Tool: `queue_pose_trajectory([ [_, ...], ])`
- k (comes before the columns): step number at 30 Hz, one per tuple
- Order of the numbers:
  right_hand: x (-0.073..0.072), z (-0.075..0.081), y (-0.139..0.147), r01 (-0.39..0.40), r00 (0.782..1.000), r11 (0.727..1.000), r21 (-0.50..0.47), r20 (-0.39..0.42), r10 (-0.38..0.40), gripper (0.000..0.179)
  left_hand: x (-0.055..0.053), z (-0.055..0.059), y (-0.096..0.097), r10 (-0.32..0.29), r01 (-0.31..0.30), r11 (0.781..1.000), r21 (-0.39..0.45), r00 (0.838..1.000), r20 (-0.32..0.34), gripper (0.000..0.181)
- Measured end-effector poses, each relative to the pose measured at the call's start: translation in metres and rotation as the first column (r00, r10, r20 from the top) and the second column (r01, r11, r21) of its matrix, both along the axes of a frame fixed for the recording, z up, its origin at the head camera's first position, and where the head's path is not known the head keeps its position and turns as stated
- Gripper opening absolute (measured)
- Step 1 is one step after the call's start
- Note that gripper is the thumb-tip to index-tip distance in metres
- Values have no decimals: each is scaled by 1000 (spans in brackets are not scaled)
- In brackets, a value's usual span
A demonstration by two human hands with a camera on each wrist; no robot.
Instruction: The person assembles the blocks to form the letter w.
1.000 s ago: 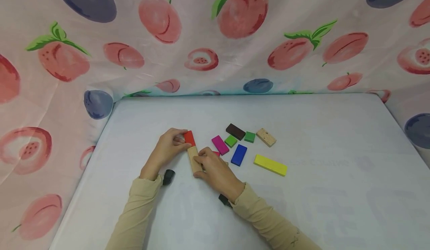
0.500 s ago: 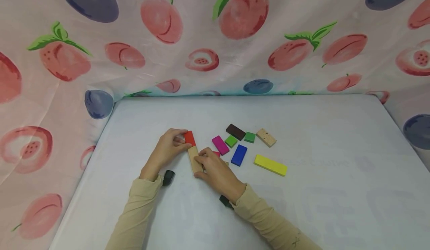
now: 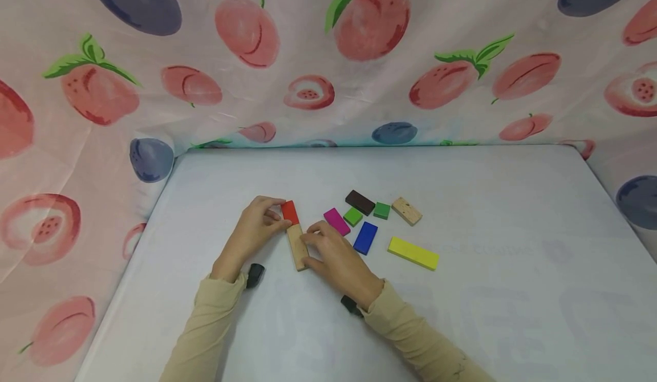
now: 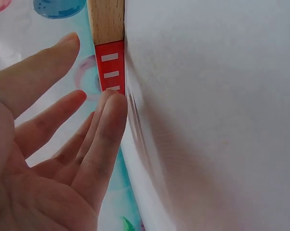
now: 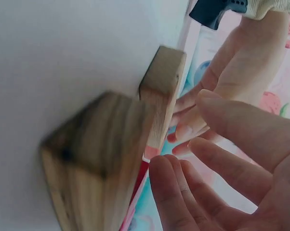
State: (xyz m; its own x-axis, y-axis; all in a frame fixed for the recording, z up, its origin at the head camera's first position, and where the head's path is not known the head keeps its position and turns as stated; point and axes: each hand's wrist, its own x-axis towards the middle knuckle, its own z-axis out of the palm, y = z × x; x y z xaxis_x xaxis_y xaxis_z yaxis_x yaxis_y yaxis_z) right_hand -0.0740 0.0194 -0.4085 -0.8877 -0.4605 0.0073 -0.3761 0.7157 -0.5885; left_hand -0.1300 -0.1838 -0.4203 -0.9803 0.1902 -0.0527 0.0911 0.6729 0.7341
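A red block (image 3: pixel 290 212) and a plain wooden block (image 3: pixel 297 248) lie end to end in a line on the white table. My left hand (image 3: pixel 251 225) is at the red block's left side, fingers extended. In the left wrist view its fingertips overlap the red block's end, which carries white marks, and the thumb stands apart. My right hand (image 3: pixel 339 259) is beside the wooden block's right side, thumb and fingers spread with nothing between them. Another wooden block (image 5: pixel 97 134) looms large and blurred in the right wrist view; in the head view the right hand hides it.
Right of the hands lie magenta (image 3: pixel 336 222), dark brown (image 3: pixel 360 202) and blue (image 3: pixel 365 238) blocks, two small green ones, a speckled wooden block (image 3: pixel 406 211) and a long yellow block (image 3: pixel 413 252). A fruit-print cloth (image 3: pixel 359 97) hangs behind the table.
The right hand has let go of the plain wooden block and drawn slightly right, uncovering more of it. The left hand has barely moved at the red block.
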Motion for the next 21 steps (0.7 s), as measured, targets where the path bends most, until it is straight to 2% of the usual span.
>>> queue_pose_trajectory([
  [7,-1,3,7,24,999,1000,13,25,-25,44,6,3,1,-12,10,999,-37,998,-54,48],
  [11,-2,4,11,44,999,999,28,25,-45,45,10,5,1,-13,10,999,-50,998,-55,48],
  [15,-3,4,14,60,998,997,40,11,-60,44,14,5,2,-10,6,998,-65,998,-55,45],
  [21,-4,3,20,65,998,997,51,-26,-64,42,19,6,4,-43,37,997,-66,994,-96,41],
])
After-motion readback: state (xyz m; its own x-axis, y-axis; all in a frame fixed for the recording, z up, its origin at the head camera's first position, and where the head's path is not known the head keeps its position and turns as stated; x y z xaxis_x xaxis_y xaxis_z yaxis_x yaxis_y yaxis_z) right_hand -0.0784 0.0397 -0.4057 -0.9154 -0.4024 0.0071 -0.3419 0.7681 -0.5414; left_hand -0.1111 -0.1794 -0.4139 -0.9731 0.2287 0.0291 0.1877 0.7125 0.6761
